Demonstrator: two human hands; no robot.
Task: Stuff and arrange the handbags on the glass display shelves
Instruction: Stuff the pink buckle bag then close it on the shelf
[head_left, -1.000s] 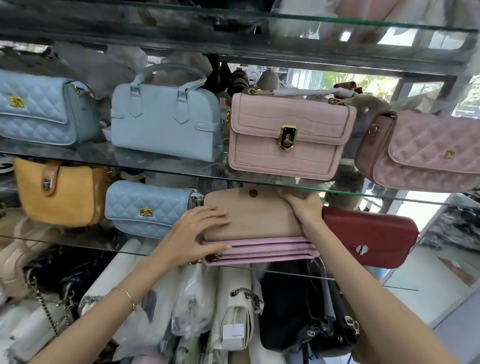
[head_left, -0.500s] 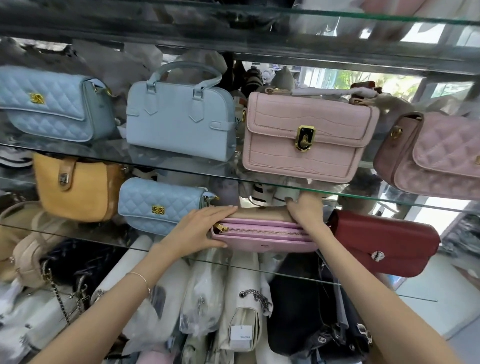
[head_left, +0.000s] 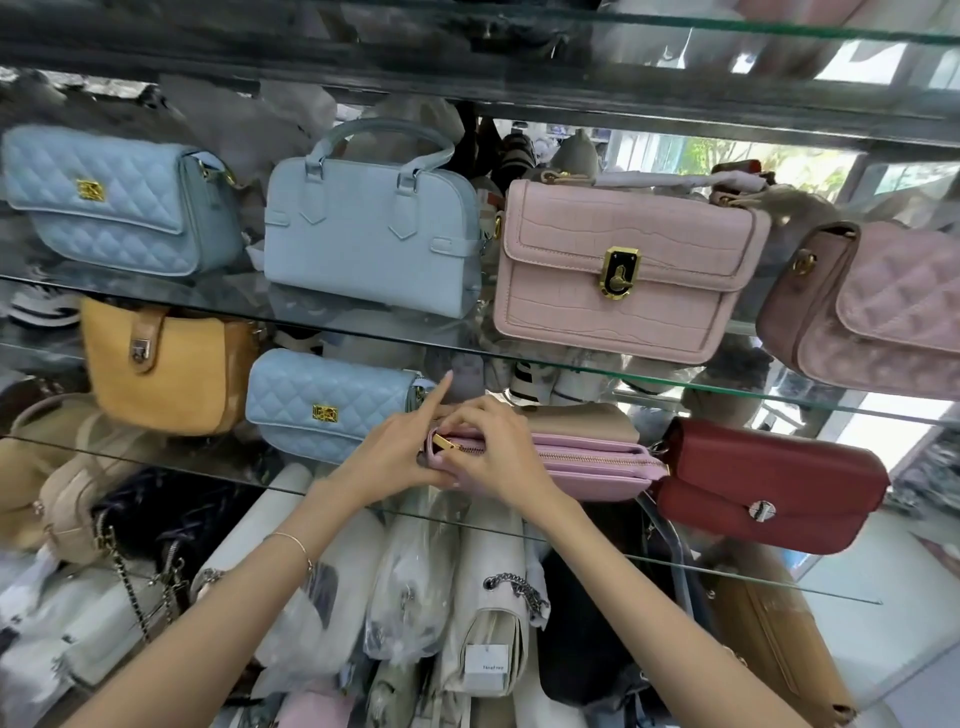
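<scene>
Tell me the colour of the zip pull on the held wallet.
Gold. The zip pull shows best in the head view, on the pink wallet.

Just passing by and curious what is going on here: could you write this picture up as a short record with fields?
Setting: handbags on glass shelves
Upper row, left to right: blue quilted bag, blue top-handle bag, pink flap bag, pink quilted bag
Middle row: mustard bag, small blue quilted bag, pink zip purse, red bag
Behind purse: beige clutch
Right hand: fingers curled over the purse's left end
Left hand: at the same end, index finger raised, grip hidden
Below: wrapped bags packed close
</scene>
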